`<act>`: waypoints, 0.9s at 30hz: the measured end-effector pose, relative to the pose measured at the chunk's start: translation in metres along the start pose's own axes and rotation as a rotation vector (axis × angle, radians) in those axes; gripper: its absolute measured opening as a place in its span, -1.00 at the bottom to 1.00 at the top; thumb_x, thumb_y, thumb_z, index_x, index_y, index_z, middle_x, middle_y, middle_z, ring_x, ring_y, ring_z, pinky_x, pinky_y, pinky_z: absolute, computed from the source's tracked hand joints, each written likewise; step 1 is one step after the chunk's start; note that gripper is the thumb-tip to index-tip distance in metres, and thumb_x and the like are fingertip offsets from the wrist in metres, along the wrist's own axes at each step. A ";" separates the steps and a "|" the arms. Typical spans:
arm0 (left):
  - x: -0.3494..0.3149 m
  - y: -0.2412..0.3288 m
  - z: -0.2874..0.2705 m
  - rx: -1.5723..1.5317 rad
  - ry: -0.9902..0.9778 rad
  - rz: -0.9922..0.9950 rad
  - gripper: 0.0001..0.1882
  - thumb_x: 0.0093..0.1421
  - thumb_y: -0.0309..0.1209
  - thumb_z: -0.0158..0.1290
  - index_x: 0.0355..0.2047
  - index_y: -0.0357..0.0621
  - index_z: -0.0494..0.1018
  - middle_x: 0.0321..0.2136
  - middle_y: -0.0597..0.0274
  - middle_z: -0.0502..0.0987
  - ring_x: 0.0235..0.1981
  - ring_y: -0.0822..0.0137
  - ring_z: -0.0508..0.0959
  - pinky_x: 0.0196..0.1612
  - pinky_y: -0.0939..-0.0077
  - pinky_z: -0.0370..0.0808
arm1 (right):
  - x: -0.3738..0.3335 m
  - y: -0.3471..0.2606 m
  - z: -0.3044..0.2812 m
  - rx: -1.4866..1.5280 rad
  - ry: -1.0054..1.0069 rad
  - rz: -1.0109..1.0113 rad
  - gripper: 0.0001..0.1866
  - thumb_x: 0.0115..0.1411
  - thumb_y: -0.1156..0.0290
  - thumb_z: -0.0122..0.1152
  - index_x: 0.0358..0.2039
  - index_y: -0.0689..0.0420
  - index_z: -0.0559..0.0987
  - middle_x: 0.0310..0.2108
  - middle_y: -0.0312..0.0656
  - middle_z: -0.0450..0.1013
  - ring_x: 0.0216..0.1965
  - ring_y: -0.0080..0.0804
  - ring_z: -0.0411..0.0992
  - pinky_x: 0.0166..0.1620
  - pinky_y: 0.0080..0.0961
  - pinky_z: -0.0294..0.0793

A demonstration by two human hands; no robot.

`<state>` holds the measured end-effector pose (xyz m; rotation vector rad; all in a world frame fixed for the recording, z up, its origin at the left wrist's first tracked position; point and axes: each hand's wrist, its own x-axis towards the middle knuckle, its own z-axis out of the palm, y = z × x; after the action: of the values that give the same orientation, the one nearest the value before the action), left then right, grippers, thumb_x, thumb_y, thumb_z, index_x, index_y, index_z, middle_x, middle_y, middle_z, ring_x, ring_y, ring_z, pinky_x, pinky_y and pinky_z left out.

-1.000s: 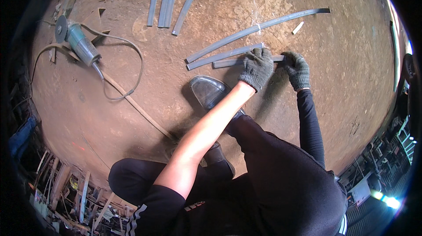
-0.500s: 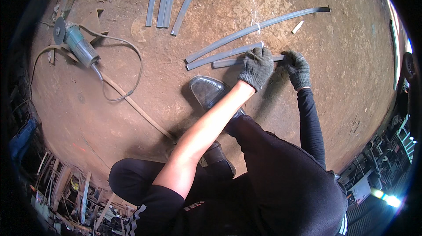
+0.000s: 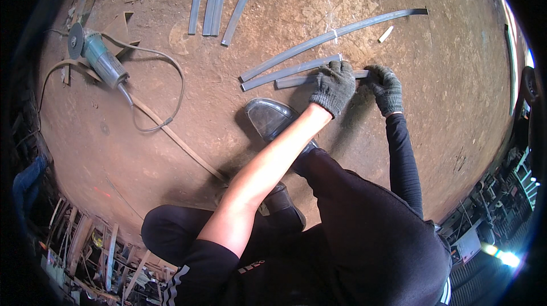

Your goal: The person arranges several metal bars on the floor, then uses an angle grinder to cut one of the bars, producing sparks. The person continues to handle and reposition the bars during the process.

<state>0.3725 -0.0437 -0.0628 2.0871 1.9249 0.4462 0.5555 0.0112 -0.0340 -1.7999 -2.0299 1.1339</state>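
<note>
Both my hands wear dark grey knitted gloves. A short grey metal bar [image 3: 293, 81] lies under my left hand [image 3: 334, 89], whose fingers are closed over its middle, near the end of a second bar. At the short bar's right end my right hand [image 3: 385, 88] is closed around it. Just beyond lies the second, slightly longer bar [image 3: 290, 71], its right end beside my left fingers. Past that, a long metal bar [image 3: 336, 33] carries a white mark near its middle. My fingertips are partly hidden by the gloves.
An angle grinder [image 3: 102, 58] with a looping cable [image 3: 181, 72] rests on the floor at left. Several metal bars [image 3: 213, 4] lie at the far side. A small pale stick [image 3: 386, 34] is beyond my right hand. Scrap metal [image 3: 97, 255] is piled at lower left. My shoe [image 3: 268, 117] is close by.
</note>
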 end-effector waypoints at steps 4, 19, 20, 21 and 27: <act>0.000 0.000 0.001 -0.027 0.004 -0.006 -0.85 0.15 -0.36 0.03 -0.36 -0.13 0.53 -0.31 0.16 0.46 -0.18 0.15 0.47 -0.26 0.20 0.49 | 0.000 -0.003 0.001 -0.009 0.003 0.011 -0.60 0.00 0.60 0.40 -0.08 0.13 0.63 -0.18 -0.14 0.54 -0.15 -0.32 0.55 -0.01 -0.42 0.54; 0.002 -0.001 -0.007 -0.082 0.031 -0.018 -0.83 0.15 -0.34 0.04 -0.34 -0.17 0.48 -0.35 0.08 0.47 -0.23 0.11 0.50 -0.30 0.17 0.53 | 0.000 0.005 0.001 0.084 0.000 0.046 -0.62 0.02 0.60 0.40 -0.10 0.13 0.63 -0.19 -0.16 0.55 -0.16 -0.35 0.56 -0.02 -0.41 0.55; 0.002 -0.002 -0.006 -0.091 0.034 -0.016 -0.83 0.15 -0.34 0.04 -0.34 -0.18 0.48 -0.35 0.08 0.47 -0.23 0.11 0.50 -0.30 0.17 0.53 | 0.000 0.005 0.002 0.091 -0.001 0.048 -0.62 0.02 0.60 0.40 -0.10 0.13 0.63 -0.20 -0.16 0.55 -0.16 -0.35 0.56 -0.02 -0.42 0.55; 0.002 -0.004 -0.004 -0.073 0.029 0.001 -0.83 0.15 -0.34 0.04 -0.34 -0.18 0.48 -0.35 0.07 0.47 -0.24 0.11 0.51 -0.30 0.17 0.54 | 0.000 0.004 0.002 0.096 -0.001 0.050 -0.62 0.02 0.60 0.40 -0.10 0.13 0.63 -0.20 -0.16 0.55 -0.15 -0.36 0.56 -0.02 -0.42 0.54; 0.003 -0.006 -0.010 -0.062 0.026 0.015 -0.82 0.15 -0.35 0.03 -0.32 -0.19 0.48 -0.34 0.06 0.47 -0.24 0.13 0.51 -0.31 0.17 0.54 | 0.000 0.000 0.003 0.062 0.006 0.066 -0.64 0.04 0.61 0.38 -0.09 0.13 0.63 -0.19 -0.16 0.55 -0.15 -0.37 0.56 -0.02 -0.44 0.55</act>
<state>0.3633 -0.0400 -0.0554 2.0678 1.8860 0.5316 0.5540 0.0100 -0.0363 -1.8507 -1.9233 1.1941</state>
